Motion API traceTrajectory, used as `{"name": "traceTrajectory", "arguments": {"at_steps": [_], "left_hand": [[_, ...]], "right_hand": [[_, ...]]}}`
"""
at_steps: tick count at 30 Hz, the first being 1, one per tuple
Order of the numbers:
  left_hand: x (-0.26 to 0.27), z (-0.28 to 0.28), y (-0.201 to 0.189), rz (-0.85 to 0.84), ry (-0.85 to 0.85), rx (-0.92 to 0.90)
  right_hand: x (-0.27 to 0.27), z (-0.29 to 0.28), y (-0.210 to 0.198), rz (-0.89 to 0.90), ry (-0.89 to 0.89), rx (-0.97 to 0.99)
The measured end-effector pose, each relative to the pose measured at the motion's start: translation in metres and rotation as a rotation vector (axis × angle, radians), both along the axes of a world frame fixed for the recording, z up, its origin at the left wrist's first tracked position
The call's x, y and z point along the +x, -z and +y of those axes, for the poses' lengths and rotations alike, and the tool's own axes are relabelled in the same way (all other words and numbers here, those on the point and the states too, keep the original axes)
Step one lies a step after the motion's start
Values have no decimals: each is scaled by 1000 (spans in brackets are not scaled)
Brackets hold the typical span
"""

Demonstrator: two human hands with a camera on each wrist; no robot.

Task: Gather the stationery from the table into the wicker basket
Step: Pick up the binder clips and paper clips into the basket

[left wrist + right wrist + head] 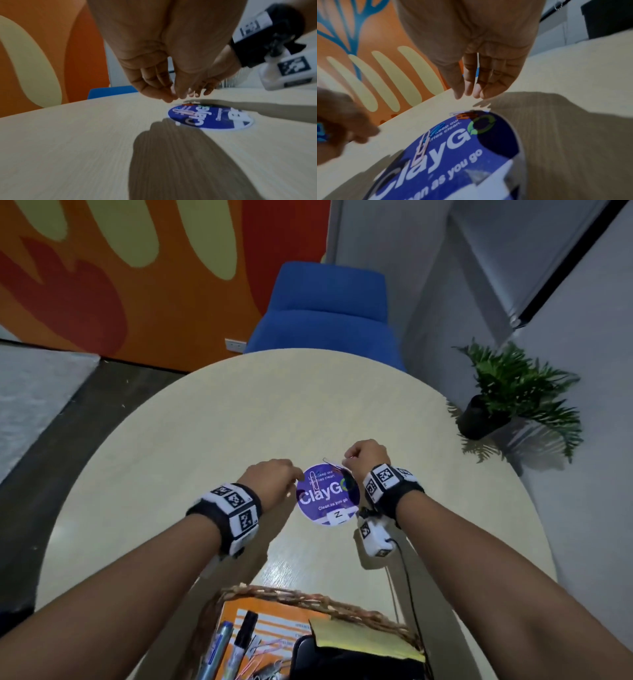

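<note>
Several paper clips lie on a round purple "ClayGo" sticker at the table's middle: a pink one, a blue one, orange ones and a silver one at its far edge. My right hand hovers just above the silver and orange clips, thumb and fingertips close together with nothing between them. My left hand is at the sticker's left edge, fingers curled against the thumb, and something blue like a clip shows inside it. The wicker basket stands close in front of me.
The basket holds an orange notebook, markers, a yellow sticky pad and loose clips. The round table has a blue chair behind it and a potted plant at the right. A black cable hangs from my right wrist.
</note>
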State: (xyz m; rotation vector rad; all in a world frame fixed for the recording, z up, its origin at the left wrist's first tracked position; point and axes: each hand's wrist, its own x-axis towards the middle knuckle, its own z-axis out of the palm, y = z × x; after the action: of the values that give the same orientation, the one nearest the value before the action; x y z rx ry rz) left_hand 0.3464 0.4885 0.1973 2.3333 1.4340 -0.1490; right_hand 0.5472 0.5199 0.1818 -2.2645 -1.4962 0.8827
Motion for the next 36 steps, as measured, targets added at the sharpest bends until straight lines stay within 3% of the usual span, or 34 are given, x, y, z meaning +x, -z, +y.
{"name": "traceTrajectory", "arguments": {"at_steps": [9,18,22,26,31,36], "left_hand": [[41,32,36,209,224,72],[57,40,29,255,203,98],[48,39,15,170,160,72],[24,16,-24,-45,10,20],[-18,-57,-56,-167,-35,-51],[-46,-139,-49,-295,-167,-211]], "right_hand": [[-9,19,24,6,-26,-79],[0,16,24,112,-4,-20],[10,0,6,111,-60,65],[15,-27,-27,158,-271,73],[4,-83,-73,199,-469,67],[-32,-152,-90,198,-725,-57]]}}
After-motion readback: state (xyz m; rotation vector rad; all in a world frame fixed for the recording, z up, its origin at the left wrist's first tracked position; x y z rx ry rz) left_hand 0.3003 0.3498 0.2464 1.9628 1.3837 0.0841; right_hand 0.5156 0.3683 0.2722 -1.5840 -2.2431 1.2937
